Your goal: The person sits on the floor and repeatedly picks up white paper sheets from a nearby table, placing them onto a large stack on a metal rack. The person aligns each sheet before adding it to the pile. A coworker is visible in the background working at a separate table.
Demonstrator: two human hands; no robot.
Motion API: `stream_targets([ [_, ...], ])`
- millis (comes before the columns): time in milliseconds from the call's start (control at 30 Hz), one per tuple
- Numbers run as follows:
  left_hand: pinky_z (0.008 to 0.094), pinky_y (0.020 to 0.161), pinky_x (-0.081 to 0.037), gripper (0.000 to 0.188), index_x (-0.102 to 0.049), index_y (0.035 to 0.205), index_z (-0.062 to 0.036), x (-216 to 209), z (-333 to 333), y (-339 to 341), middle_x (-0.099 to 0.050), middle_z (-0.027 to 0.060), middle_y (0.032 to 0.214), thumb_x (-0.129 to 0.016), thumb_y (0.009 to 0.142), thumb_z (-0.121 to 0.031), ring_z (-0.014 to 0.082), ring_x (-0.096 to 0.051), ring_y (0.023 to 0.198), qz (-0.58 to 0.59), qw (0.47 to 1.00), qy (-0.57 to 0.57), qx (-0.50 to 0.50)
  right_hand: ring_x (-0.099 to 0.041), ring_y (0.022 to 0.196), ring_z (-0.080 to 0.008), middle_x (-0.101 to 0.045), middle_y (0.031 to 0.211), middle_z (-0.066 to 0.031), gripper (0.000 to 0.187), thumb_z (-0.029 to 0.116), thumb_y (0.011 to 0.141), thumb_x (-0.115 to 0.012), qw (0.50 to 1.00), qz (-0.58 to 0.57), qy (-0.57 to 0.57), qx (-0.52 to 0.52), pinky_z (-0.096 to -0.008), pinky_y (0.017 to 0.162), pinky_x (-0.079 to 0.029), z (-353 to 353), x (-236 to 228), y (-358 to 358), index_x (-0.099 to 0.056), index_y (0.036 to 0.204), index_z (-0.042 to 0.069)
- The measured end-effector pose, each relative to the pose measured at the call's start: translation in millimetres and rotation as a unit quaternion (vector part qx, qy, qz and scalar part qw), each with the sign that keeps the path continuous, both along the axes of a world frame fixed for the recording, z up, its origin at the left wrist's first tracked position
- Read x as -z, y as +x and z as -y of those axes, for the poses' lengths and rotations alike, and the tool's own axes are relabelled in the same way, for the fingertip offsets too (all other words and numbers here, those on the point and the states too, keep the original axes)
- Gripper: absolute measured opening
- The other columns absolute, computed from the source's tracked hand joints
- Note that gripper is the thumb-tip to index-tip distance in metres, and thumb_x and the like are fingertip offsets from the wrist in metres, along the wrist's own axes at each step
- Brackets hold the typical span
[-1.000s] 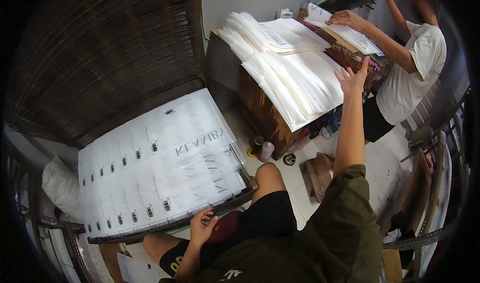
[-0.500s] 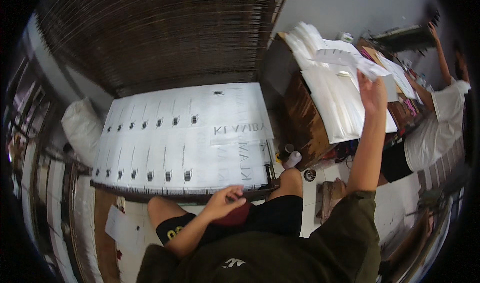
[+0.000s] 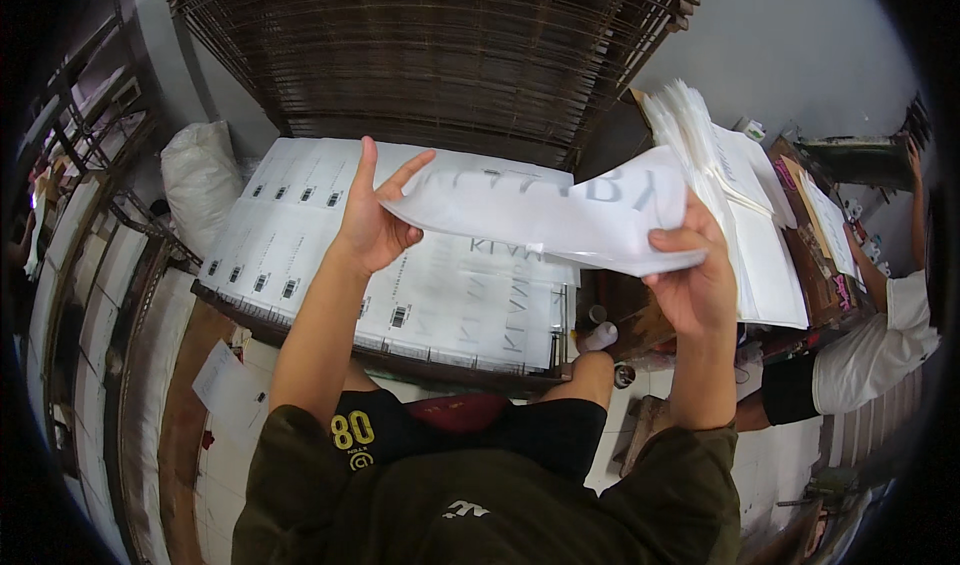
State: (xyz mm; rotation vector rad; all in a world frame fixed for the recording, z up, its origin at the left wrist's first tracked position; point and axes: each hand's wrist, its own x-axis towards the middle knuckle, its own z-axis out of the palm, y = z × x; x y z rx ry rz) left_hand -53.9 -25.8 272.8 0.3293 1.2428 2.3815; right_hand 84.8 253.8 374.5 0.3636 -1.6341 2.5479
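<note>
My right hand (image 3: 692, 270) grips one end of a thin, translucent white sheet (image 3: 560, 217) with large grey lettering, thumb on top. The sheet stretches leftward in the air and bows along its length. At its other end is my left hand (image 3: 375, 215), fingers spread apart, with the sheet's corner against or just beside them; whether they touch cannot be told. Below both hands, similar printed sheets (image 3: 262, 235) lie in rows on a dark wire rack (image 3: 300, 322), some bearing small black blocks and lines, others large letters. The raised sheet hides part of them.
Dark wire racks (image 3: 420, 55) tilt up behind the sheets. On the right, a tall pile of white sheets (image 3: 755, 235) stands on a wooden cabinet. A co-worker in a white shirt (image 3: 875, 330) is at the far right. A white sack (image 3: 200, 180) stands left; a bottle (image 3: 598, 337) is near my knee.
My right hand has come from the pile at the right to above the rack with the sheet. My left hand has risen from my lap to the sheet's other end, fingers spread.
</note>
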Motion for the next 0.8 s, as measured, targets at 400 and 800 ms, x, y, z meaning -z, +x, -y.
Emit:
stream_targets([
  [400, 0.026, 0.089, -0.045, 0.053, -0.044, 0.134, 0.0014, -10.6, -6.4, -69.1, -0.049, 0.0154, 0.13, -0.059, 0.083, 0.0, 0.0173, -0.052, 0.108, -0.064, 0.991, -0.077, -0.089, -0.06, 0.101, -0.0175, -0.059, 0.116, -0.0107, 0.061, -0.001, 0.07, -0.053, 0.996, 0.059, 0.056, -0.024, -0.029, 0.084, -0.05, -81.2, 53.3, -138.0, -0.044, 0.13, -0.004],
  [800, 0.0276, 0.073, -0.051, 0.042, -0.062, 0.118, -0.0071, 234.2, -41.1, 23.6, -0.069, 0.0102, 0.094, -0.065, 0.077, 0.0, 0.0179, -0.064, 0.084, -0.06, 0.927, -0.328, -0.171, -0.062, 0.085, -0.0171, -0.065, 0.1, -0.0123, 0.069, -0.017, 0.07, -0.052, 0.96, 0.189, 0.072, 0.193, -0.0255, 0.075, -0.048, -102.4, 307.3, -38.6, -0.039, 0.136, -0.003],
])
